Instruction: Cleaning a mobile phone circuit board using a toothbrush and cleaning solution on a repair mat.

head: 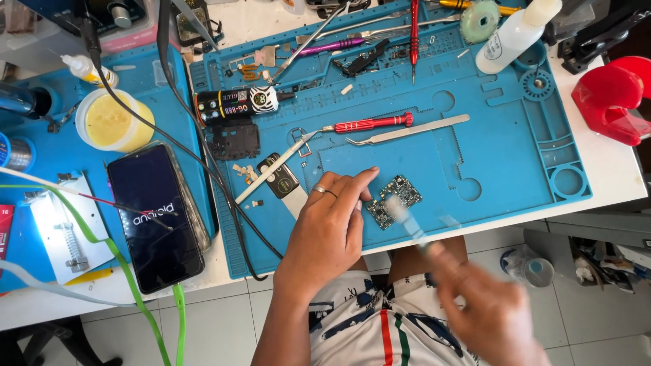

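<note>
My left hand (330, 227) rests on the blue work mat (502, 156), its fingertips pressing the left edge of a small green circuit board (395, 200). A ring sits on one finger. My right hand (491, 308) is blurred with motion at the lower right and grips a pale, thin brush-like tool (407, 218) whose tip lies over the board. A red-handled screwdriver (369, 124) and curved metal tweezers (410, 129) lie on the mat just beyond the board.
A smartphone (157, 217) with a lit screen lies at the left, cables crossing it. A yellow paste tub (114, 120), a black glue tube (234, 104), a white squeeze bottle (517, 34), a red holder (610, 95) and several hand tools surround the mat.
</note>
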